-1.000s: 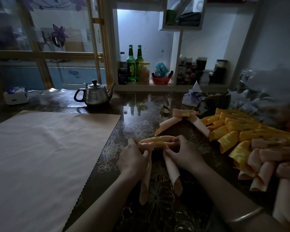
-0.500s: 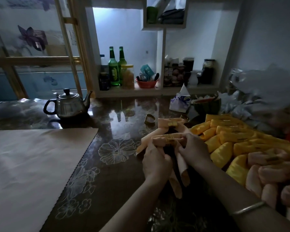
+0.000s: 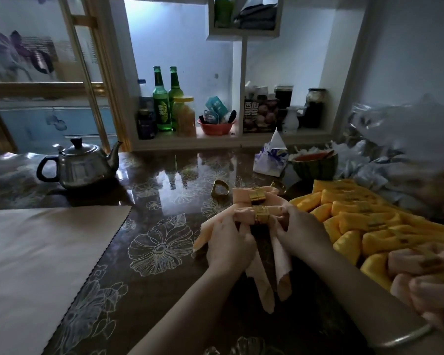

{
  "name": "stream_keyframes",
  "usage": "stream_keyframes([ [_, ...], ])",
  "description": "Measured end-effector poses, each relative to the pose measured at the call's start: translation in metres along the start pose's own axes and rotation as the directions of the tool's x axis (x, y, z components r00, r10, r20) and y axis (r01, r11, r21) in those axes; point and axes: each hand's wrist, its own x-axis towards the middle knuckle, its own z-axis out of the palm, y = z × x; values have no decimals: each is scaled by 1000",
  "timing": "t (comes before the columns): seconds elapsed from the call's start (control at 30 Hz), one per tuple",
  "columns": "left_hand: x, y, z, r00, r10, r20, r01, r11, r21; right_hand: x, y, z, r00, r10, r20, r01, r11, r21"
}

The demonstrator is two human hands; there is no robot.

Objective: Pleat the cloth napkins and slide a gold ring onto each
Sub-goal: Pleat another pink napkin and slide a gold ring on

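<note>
Centre frame, both hands grip one peach napkin (image 3: 282, 260) just above the dark, flower-patterned tabletop (image 3: 164, 290). The left hand (image 3: 228, 242) has its fingers (image 3: 237, 226) curled round the left end of the folded top. The right hand (image 3: 303, 231) pinches the right end, its fingers bent in toward the cloth. A gold ring (image 3: 260, 214) sits round the middle of that top fold, between the two hands, and the napkin's two pleated tails hang down toward the lower centre of the frame.

Just behind it lies a second peach napkin (image 3: 241, 196), already wearing its own ring (image 3: 257, 198); whether the two napkins touch cannot be told. A loose gold ring (image 3: 220, 187) stands on the tabletop beside that one, to its left.

At the right, a pile of yellow ringed napkins (image 3: 356, 221) runs toward the edge of the frame, with peach ringed napkins (image 3: 420, 262) below them. A flat pale cloth (image 3: 36, 252) covers the lower left. A steel teapot (image 3: 80, 165) stands at mid left, and two green bottles (image 3: 162, 98) on the shelf at upper centre. A metal bangle (image 3: 405, 336) circles the right wrist.
</note>
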Motion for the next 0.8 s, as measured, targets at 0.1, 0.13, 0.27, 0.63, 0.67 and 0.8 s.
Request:
stream_keyframes([
  [0.1, 13, 5, -20, 975, 106, -193, -97, 994, 54, 12, -5, -20, 999, -32, -44, 21, 974, -226],
  [0.13, 18, 10, -27, 956, 156, -250, -151, 988, 38, 18, -6, -24, 995, -47, -89, 22, 963, -268],
  [0.27, 63, 16, -31, 966, 189, -178, -182, 982, 56, 49, -4, -19, 993, -87, -79, 71, 979, -193],
  [0.63, 135, 17, -20, 983, 59, 174, -125, 908, 399, 95, -1, 7, 994, 19, 110, -19, 1000, 2],
  [0.67, 137, 17, -16, 984, 56, 171, -127, 891, 437, 96, 0, 9, 994, 26, 107, -27, 1000, 4],
  [0.8, 146, 19, -1, 981, 72, 180, -147, 883, 445, 97, 4, 14, 996, 52, 71, -55, 998, 41],
])
